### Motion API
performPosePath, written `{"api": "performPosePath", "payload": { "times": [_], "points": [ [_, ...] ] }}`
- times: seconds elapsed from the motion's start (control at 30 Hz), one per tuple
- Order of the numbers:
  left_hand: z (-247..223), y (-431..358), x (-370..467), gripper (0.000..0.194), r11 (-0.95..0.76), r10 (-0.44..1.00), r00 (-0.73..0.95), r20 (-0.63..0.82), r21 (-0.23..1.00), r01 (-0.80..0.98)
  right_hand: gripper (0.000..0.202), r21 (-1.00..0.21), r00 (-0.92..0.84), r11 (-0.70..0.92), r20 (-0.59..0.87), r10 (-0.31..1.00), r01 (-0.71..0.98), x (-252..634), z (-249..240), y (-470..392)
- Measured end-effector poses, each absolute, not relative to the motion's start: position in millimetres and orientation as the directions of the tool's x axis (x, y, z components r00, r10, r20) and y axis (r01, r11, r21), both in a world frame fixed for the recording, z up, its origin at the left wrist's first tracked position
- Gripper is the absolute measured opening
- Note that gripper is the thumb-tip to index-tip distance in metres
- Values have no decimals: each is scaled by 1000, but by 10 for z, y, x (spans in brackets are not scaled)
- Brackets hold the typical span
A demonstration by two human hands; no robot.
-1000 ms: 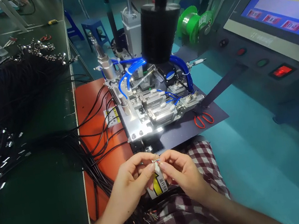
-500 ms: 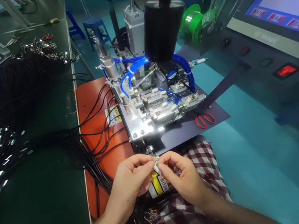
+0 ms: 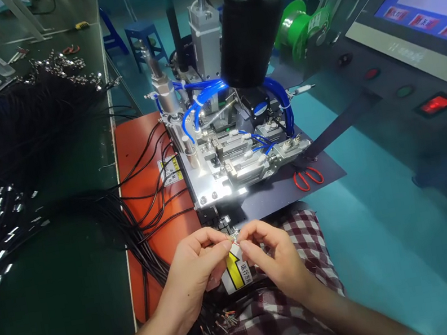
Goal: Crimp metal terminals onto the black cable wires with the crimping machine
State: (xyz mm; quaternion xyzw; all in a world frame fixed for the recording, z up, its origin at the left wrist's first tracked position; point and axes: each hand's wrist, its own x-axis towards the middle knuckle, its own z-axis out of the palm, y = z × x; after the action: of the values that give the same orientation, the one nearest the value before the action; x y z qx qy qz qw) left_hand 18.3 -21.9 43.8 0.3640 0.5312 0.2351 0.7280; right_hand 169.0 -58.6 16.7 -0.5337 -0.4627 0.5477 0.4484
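My left hand is closed in a pinch on the thin wire ends of a cable, just in front of the machine's metal front part. Close beside it, my right hand pinches the same fine wire ends from the other side, fingertips nearly touching the left ones. My fingers hide most of the wires. Under the hands is a white label with a yellow arrow. A bundle of black cables runs down to the left of my left wrist, and stripped ends with coloured cores lie over my lap.
The machine with blue air hoses stands ahead, several cables fixed along its left edge. Red-handled scissors lie on its dark base plate. A screen panel is at right, a green spool behind. Black cables heap on the left table.
The right fingertips have drawn slightly to the right, away from the left ones. The left hand stays almost in place. The view has shifted a little.
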Motion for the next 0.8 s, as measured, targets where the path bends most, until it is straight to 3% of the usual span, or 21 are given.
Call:
{"api": "performPosePath", "payload": {
  "times": [0.3, 0.5, 0.7, 0.8],
  "points": [
    [431, -218, 176, 18, 611, 736, 332, -591, 790, 52, 17, -963, -12, -238, -238, 971, -125, 1672, 186, -510],
    [467, -190, 152, 15, 619, 695, 410, -591, 782, 76, 25, -906, -200, -337, -291, 936, -257, 1759, 151, -445],
    [502, -190, 163, 16, 592, 686, 426, -590, 793, 144, 24, -928, -401, -310, -208, 892, -207, 1875, 113, -305],
    [491, -215, 176, 17, 581, 715, 392, -579, 804, 127, 24, -930, -383, -314, -224, 896, -192, 1885, 106, -285]
  ]
}}
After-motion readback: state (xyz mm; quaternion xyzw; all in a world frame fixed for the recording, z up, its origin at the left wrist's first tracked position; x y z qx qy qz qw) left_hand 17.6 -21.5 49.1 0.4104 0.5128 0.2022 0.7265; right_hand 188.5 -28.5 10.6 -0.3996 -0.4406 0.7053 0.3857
